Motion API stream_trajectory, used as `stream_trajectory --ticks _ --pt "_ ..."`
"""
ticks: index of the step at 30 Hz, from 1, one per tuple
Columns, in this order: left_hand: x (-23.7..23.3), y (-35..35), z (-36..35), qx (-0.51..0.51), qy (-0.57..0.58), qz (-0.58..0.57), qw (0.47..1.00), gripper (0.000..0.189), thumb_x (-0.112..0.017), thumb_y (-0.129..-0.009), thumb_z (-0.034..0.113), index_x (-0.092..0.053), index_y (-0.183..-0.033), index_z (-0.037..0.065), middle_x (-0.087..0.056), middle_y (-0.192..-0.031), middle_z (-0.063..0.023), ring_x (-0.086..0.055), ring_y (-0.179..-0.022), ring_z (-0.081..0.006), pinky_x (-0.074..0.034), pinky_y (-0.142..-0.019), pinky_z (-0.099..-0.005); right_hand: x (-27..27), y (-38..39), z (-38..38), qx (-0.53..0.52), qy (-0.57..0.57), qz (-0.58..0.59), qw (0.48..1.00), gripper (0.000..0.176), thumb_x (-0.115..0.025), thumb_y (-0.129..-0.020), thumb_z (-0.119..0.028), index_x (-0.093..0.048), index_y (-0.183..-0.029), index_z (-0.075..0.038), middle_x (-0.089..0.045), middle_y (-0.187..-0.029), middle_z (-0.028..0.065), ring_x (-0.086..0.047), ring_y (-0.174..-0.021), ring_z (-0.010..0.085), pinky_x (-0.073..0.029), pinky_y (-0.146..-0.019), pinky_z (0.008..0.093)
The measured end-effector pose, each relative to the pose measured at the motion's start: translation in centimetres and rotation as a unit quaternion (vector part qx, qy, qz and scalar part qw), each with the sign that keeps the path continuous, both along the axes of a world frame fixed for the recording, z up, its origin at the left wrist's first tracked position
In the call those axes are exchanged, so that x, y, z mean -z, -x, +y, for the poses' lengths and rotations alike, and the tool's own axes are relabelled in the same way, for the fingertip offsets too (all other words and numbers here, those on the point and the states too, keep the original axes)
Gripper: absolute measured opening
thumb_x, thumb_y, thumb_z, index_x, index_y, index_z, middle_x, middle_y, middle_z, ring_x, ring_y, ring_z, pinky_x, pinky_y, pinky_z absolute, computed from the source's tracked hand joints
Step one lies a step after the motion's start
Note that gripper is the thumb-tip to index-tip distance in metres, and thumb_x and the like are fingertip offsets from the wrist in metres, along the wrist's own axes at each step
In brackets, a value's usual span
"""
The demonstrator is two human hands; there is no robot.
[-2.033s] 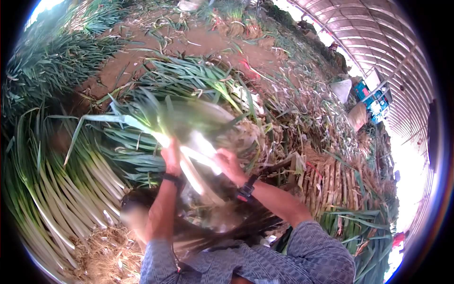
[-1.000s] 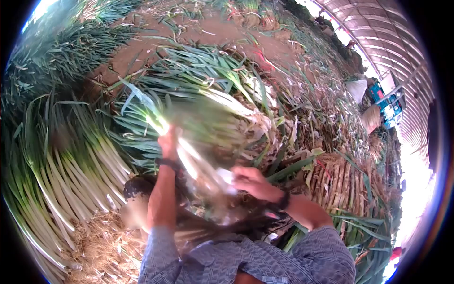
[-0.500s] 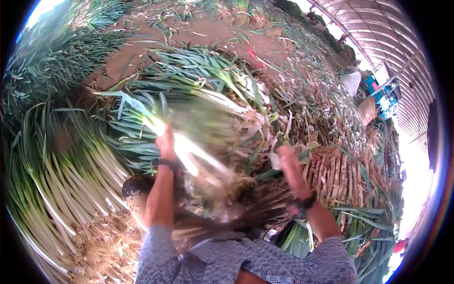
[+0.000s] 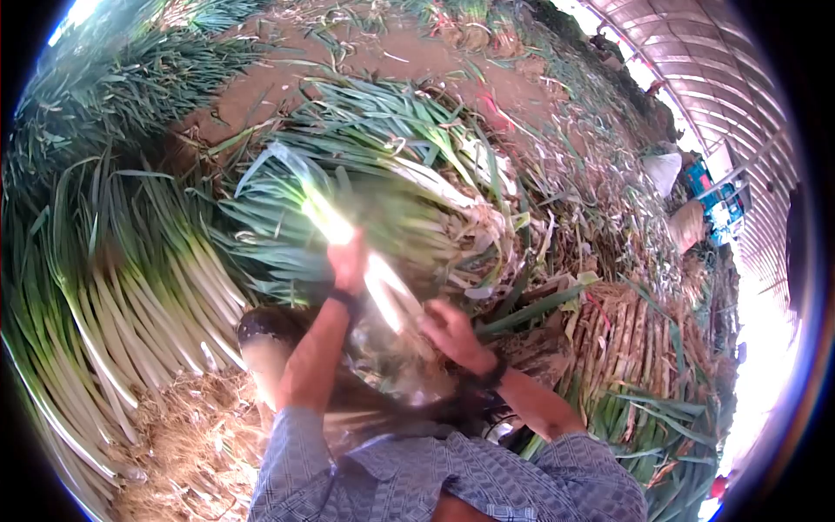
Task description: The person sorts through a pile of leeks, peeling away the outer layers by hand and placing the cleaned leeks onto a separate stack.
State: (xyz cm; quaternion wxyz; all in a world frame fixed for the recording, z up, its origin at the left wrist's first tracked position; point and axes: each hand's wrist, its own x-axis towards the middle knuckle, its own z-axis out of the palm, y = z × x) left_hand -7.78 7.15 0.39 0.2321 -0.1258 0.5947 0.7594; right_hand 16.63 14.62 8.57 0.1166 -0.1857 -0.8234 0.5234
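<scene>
My left hand (image 4: 348, 260) is wrapped round long green onions (image 4: 387, 285). Their pale shanks slant down to the right, and their green tops point up to the left. At the lower shank, close to the roots, my right hand (image 4: 450, 331) has its fingers curled in; motion blur hides what lies between them. The roots (image 4: 413, 370) hang blurred in front of my body. Just beyond my hands lies a heap of untrimmed green onions (image 4: 383, 157) with leaves and dry skins still on.
Cleaned green onions (image 4: 148, 322) lie in a row at the left, roots towards me. A bundle with brownish stalks (image 4: 613, 339) lies at the right. Leaf litter (image 4: 591, 209) covers the ground beyond. Blue crates (image 4: 715, 204) and a white sack (image 4: 663, 172) stand at the far right.
My right hand has moved left and down, from clear of the onions to their root end. My left hand has shifted slightly right with the onions still in it.
</scene>
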Motion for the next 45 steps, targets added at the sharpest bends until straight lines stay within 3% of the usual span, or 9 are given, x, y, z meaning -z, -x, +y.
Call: stream_trajectory --ticks 6,12,15,21,28,32,33,38,45 --pt "-0.6 -0.6 1.1 -0.002 -0.016 0.048 0.999 0.034 -0.079 -0.078 0.017 -0.062 -0.097 -0.004 -0.066 -0.089 -0.0075 -0.059 -0.074 -0.0179 -0.05 -0.066 -0.0336 -6.6 3.3 -0.3 -0.127 -0.294 -0.049 0.946 0.03 -0.075 -0.085 -0.034 -0.065 -0.091 -0.006 -0.066 -0.073 0.0079 -0.064 -0.061 0.0243 -0.05 -0.056 0.0377" --pt "1.1 -0.1 0.5 -0.03 -0.018 0.064 0.997 0.042 -0.081 -0.078 0.019 -0.058 -0.103 -0.005 -0.065 -0.089 -0.0073 -0.059 -0.072 -0.0186 -0.051 -0.065 -0.0337 -4.1 3.2 -2.3 -0.324 -0.251 -0.034 0.912 0.027 -0.066 -0.088 -0.022 -0.06 -0.066 -0.01 -0.06 -0.068 0.0192 -0.063 -0.059 0.0342 -0.05 -0.057 0.0433" --pt "0.5 0.6 -0.1 -0.011 -0.022 0.037 0.999 0.047 -0.082 -0.079 0.022 -0.055 -0.106 -0.005 -0.064 -0.091 -0.0084 -0.059 -0.073 -0.0201 -0.052 -0.066 -0.0357 -6.9 -0.4 -3.0 -0.487 -0.143 -0.102 0.856 0.015 -0.067 -0.088 -0.022 -0.065 -0.08 -0.01 -0.062 -0.069 0.0168 -0.063 -0.061 0.0342 -0.05 -0.059 0.0446" --pt "-0.2 0.2 1.7 -0.043 0.016 0.009 0.999 0.037 -0.083 -0.079 0.028 -0.062 -0.082 -0.003 -0.064 -0.08 -0.0084 -0.056 -0.065 -0.0192 -0.05 -0.062 -0.038 -8.7 0.7 -3.4 -0.269 -0.266 -0.093 0.921 0.029 -0.062 -0.089 -0.017 -0.061 -0.116 -0.006 -0.064 -0.07 0.013 -0.065 -0.065 0.0347 -0.05 -0.059 0.0477" --pt "-0.9 -0.8 2.0 -0.073 -0.015 0.069 0.995 0.033 -0.083 -0.08 0.024 -0.064 -0.082 -0.003 -0.063 -0.078 -0.0042 -0.053 -0.06 -0.0151 -0.045 -0.054 -0.032 -2.1 3.3 -1.1 -0.292 -0.449 -0.219 0.816 0.015 -0.063 -0.081 -0.017 -0.067 -0.074 -0.005 -0.064 -0.07 0.0153 -0.065 -0.067 0.0348 -0.05 -0.061 0.0495" --pt "0.6 1.5 1.3 -0.119 -0.088 -0.002 0.989 0.029 -0.075 -0.089 0.025 -0.064 -0.074 0.002 -0.053 -0.066 0.0028 -0.043 -0.055 -0.0094 -0.036 -0.046 -0.0318 -4.9 -4.5 1.6 -0.427 -0.197 -0.29 0.834 0.028 -0.065 -0.089 -0.03 -0.065 -0.077 -0.004 -0.066 -0.087 0.0208 -0.065 -0.075 0.0383 -0.052 -0.065 0.0459" --pt "0.3 2.3 0.8 -0.103 -0.06 -0.039 0.992 0.046 -0.079 -0.083 0.031 -0.064 -0.105 -0.007 -0.064 -0.097 -0.0061 -0.058 -0.081 -0.0183 -0.05 -0.067 -0.0387 -5.1 -5.1 3.3 -0.386 -0.197 -0.298 0.85 0.025 -0.067 -0.09 -0.029 -0.066 -0.086 -0.004 -0.067 -0.092 0.0194 -0.066 -0.078 0.0358 -0.053 -0.068 0.0453" --pt "0.1 2.2 1.5 -0.081 -0.196 -0.094 0.973 0.043 -0.07 -0.092 0.034 -0.061 -0.114 -0.002 -0.062 -0.097 -0.0054 -0.062 -0.079 -0.0191 -0.055 -0.068 -0.0365 -1.8 -2.1 7.3 -0.186 -0.13 -0.088 0.97 0.077 -0.075 -0.088 -0.037 -0.038 -0.152 -0.014 -0.07 -0.101 0.0108 -0.067 -0.091 0.0237 -0.054 -0.081 0.0441" --pt "1.1 2.3 2.4 -0.061 -0.395 -0.078 0.913 0.042 -0.064 -0.095 0.034 -0.056 -0.126 0.007 -0.064 -0.11 -0.0063 -0.064 -0.099 -0.023 -0.056 -0.086 -0.0439 2.2 2.3 1.2 -0.051 0.25 -0.093 0.962 0.038 -0.064 -0.096 -0.036 -0.058 -0.12 -0.007 -0.065 -0.086 0.0023 -0.062 -0.074 0.0115 -0.051 -0.065 0.0274"
